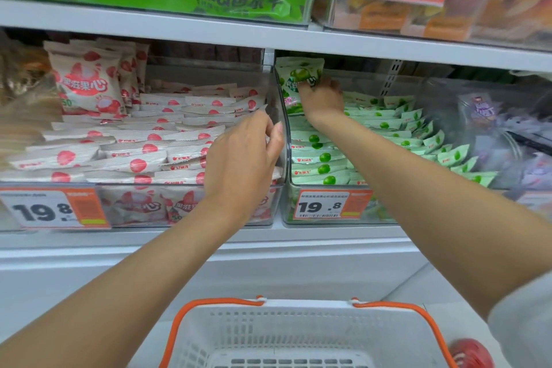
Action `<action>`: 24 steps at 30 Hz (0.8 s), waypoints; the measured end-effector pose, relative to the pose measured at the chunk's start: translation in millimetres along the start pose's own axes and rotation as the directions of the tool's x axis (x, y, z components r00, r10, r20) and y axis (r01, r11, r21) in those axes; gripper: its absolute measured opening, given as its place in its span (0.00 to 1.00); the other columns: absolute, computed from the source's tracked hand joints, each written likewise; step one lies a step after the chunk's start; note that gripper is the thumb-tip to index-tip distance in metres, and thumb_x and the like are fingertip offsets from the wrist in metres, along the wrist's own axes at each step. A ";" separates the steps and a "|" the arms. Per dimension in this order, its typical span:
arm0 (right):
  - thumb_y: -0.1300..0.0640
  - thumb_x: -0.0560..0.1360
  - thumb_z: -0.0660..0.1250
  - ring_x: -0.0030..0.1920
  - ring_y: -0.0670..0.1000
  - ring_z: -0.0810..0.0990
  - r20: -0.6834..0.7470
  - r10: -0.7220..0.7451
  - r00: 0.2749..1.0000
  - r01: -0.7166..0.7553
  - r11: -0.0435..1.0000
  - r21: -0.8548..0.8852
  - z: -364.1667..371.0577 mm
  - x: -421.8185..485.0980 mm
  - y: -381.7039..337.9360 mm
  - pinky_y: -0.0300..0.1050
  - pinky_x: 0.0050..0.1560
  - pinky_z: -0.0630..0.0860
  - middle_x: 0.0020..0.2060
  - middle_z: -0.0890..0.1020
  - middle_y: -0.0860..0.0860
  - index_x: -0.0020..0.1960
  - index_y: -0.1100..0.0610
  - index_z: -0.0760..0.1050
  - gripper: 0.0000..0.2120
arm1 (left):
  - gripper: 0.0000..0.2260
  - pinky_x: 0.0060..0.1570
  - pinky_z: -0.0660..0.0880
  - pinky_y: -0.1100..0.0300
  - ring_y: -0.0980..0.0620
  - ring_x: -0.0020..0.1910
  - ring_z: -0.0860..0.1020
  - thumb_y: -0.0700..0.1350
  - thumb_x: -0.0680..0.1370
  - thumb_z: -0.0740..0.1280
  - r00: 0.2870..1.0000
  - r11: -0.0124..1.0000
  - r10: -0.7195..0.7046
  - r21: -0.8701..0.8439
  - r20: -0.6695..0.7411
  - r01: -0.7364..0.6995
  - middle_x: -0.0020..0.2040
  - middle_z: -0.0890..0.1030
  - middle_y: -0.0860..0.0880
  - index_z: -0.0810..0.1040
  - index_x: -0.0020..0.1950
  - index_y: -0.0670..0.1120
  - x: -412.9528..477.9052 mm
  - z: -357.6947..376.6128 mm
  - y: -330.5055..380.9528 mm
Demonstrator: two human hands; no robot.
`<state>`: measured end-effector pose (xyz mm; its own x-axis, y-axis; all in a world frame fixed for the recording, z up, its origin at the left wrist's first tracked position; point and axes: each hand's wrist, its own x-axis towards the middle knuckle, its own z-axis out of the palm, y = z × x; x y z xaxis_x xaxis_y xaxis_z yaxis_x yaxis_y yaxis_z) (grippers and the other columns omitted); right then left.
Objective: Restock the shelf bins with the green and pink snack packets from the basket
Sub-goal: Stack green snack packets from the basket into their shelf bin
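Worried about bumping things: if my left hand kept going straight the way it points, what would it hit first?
Probably the clear side wall of the pink bin, just ahead of the left hand; depth is unclear, so pink packets might come first. The right hand grips a green packet.

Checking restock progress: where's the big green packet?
Head view: the big green packet stands in the green bin, back-left corner, gripped by the right hand.
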<state>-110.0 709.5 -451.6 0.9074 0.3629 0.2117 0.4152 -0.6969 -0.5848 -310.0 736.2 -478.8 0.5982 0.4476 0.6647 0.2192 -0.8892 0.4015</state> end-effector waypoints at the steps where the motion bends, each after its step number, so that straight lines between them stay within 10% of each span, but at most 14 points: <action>1: 0.45 0.80 0.54 0.67 0.61 0.66 -0.008 -0.007 1.000 0.007 1.000 -0.001 -4.1 -4.9 1.1 0.50 0.64 0.65 0.68 0.66 0.61 0.72 0.62 0.61 0.28 | 0.13 0.30 0.65 0.54 0.50 0.31 0.72 0.52 0.83 0.55 1.000 1.000 0.001 -0.004 -0.002 -0.001 0.34 0.74 0.53 0.71 0.44 0.48 0.1 -0.2 -0.1; 8: 0.55 0.77 0.62 0.65 0.56 0.69 -0.127 -0.260 0.957 0.261 0.965 -0.012 -49.8 -87.1 33.4 0.50 0.67 0.65 0.61 0.73 0.57 0.66 0.60 0.71 0.19 | 0.11 0.28 0.60 0.55 0.50 0.33 0.70 0.49 0.82 0.58 0.996 0.998 0.060 -0.009 -0.071 -0.061 0.33 0.74 0.53 0.71 0.41 0.48 -18.7 -15.2 13.1; 13: 0.61 0.72 0.65 0.41 0.50 0.73 -0.191 -0.456 0.869 0.465 0.885 0.001 -61.3 -186.5 79.6 0.46 0.42 0.68 0.38 0.75 0.49 0.43 0.57 0.77 0.03 | 0.09 0.32 0.67 0.54 0.45 0.34 0.75 0.48 0.81 0.60 0.962 0.991 -0.113 -0.036 0.248 0.126 0.34 0.77 0.50 0.73 0.41 0.48 -88.5 -18.9 34.5; 16: 0.60 0.71 0.65 0.40 0.52 0.75 0.066 -0.397 0.916 0.396 0.918 0.027 -33.4 -252.2 123.0 0.47 0.39 0.70 0.37 0.77 0.49 0.42 0.56 0.77 0.02 | 0.08 0.41 0.76 0.56 0.45 0.43 0.81 0.47 0.79 0.61 0.630 0.916 -0.356 0.125 0.690 0.381 0.44 0.83 0.47 0.77 0.44 0.46 -147.3 -0.2 24.2; 19: 0.60 0.74 0.62 0.41 0.54 0.77 0.486 -0.180 0.855 0.229 0.973 -0.042 5.0 -306.2 180.7 0.49 0.45 0.75 0.37 0.77 0.49 0.40 0.54 0.75 0.06 | 0.07 0.31 0.72 0.66 0.53 0.35 0.81 0.42 0.79 0.63 0.259 0.806 -0.431 0.240 0.864 0.541 0.42 0.83 0.44 0.79 0.47 0.41 -208.4 12.6 0.7; 24: 0.59 0.76 0.64 0.50 0.55 0.80 0.802 0.184 0.568 0.152 0.934 -0.322 58.2 -366.3 272.6 0.46 0.46 0.75 0.46 0.80 0.53 0.49 0.60 0.77 0.06 | 0.16 0.28 0.66 0.63 0.50 0.27 0.71 0.40 0.78 0.63 0.058 0.768 -0.519 0.435 0.853 0.469 0.30 0.74 0.46 0.70 0.29 0.43 -268.7 25.7 -21.8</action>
<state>-333.0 422.6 -734.2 0.5397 0.5739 -0.6159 0.5466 -0.7953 -0.2621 -455.7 633.0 -682.3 0.5784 0.4070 -0.7069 0.7847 -0.5144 0.3459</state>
